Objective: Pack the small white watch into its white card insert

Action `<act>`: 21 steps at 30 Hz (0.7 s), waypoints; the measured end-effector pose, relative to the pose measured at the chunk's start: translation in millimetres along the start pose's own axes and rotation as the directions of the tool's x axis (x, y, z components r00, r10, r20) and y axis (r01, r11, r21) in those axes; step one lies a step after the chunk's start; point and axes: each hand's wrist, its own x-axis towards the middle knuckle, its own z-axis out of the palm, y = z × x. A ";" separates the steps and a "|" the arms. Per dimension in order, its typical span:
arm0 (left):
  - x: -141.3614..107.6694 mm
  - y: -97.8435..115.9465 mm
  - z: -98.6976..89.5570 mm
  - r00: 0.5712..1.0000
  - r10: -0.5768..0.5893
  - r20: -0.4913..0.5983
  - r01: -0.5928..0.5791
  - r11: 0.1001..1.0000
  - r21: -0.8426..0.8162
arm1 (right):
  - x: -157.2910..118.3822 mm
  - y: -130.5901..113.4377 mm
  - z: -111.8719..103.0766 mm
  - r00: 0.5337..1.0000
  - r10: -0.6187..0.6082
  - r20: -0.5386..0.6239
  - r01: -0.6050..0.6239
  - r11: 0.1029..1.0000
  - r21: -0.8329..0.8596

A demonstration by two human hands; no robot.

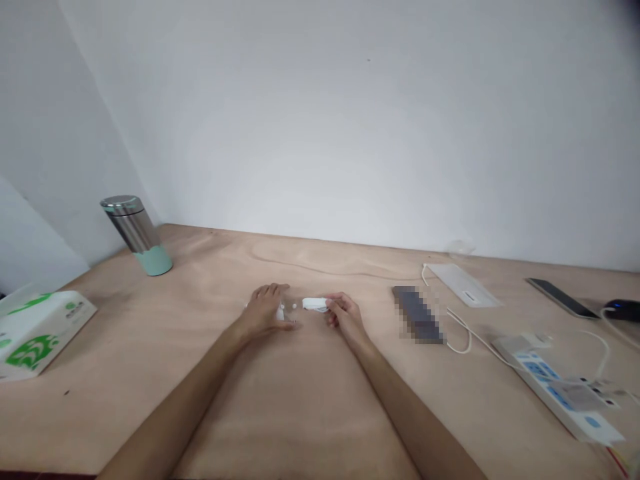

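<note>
My left hand [264,311] rests low over the tabletop, its fingers and thumb curved round a small clear and white item [281,312]. The palm covers most of that item, so its kind is hidden. My right hand [346,315] pinches the right end of a small white oblong piece [314,304] between thumb and fingers. It looks like a flat white bundle with a darker lower edge, too small to name. A tiny white dot [295,306] shows in the gap between the two hands.
A steel and mint flask [137,233] and a tissue pack [45,333] stand at left. Rightward lie a pixelated dark slab [419,315], a white sleeve [465,285], a phone [563,297] and a power strip [555,390] with cables. Behind the wooden table [290,413] rises a wall.
</note>
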 end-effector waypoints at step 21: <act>1.6 30.2 26.8 0.992 -0.021 -0.122 -0.029 0.918 -0.395 | -2.9 0.2 5.0 0.988 -0.073 0.136 0.094 0.983 -0.160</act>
